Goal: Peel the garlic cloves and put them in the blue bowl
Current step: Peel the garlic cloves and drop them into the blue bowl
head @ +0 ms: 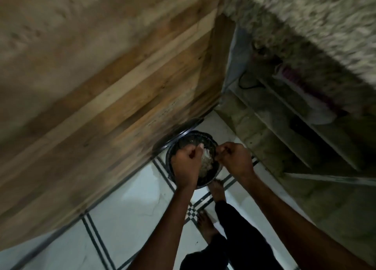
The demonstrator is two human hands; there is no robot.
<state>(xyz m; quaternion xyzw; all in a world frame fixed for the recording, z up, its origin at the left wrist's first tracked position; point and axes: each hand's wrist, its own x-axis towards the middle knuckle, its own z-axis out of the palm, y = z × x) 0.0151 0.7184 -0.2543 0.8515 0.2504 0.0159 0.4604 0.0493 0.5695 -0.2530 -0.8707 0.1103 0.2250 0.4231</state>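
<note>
The left hand [186, 163] hangs over a dark bowl [211, 142], fingers curled, pinching something pale at its tips — likely a garlic clove, though blur hides it. The right hand [234, 160] sits just beside it with fingers curled too; whether it holds anything I cannot tell. The bowl holds pale scraps [206, 162] — it rests on the tiled floor [130, 212], near a wooden panel [122, 90].

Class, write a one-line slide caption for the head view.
Two hands work garlic over a dark bowl on a tiled floor.
</note>
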